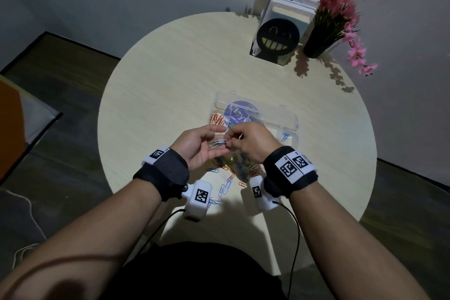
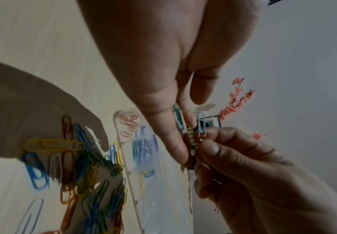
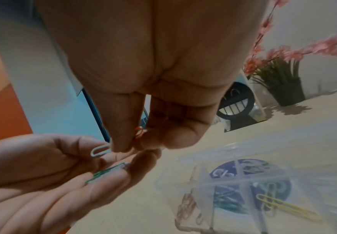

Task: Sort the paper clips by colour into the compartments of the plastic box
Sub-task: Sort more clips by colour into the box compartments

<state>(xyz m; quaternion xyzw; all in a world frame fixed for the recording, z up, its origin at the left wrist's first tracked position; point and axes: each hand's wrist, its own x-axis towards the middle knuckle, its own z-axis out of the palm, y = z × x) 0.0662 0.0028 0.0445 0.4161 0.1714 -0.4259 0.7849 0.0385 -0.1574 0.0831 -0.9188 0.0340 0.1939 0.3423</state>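
Above the mixed pile of paper clips (image 1: 233, 165) (image 2: 79, 166) my two hands meet, just in front of the clear plastic box (image 1: 289, 119) (image 3: 183, 174). My left hand (image 1: 220, 140) (image 2: 186, 140) lies palm up and holds green clips (image 3: 107, 172) between thumb and fingers. My right hand (image 1: 230, 142) (image 3: 131, 145) pinches an orange clip (image 3: 138, 136) (image 2: 202, 137) hooked to a pale clip (image 3: 100, 150) (image 2: 201, 125). In the box, orange clips (image 1: 216, 118) lie at the left, blue clips (image 1: 285, 136) at the right, and a yellow clip (image 3: 283, 205) lies beside green ones (image 3: 227, 204).
The round pale table (image 1: 170, 80) carries a black smiley bookend (image 1: 277, 39) with books and a dark vase of pink flowers (image 1: 319, 41) at the far right. Loose clips (image 1: 225, 186) lie scattered near the front edge. Cables hang from both wrist cameras.
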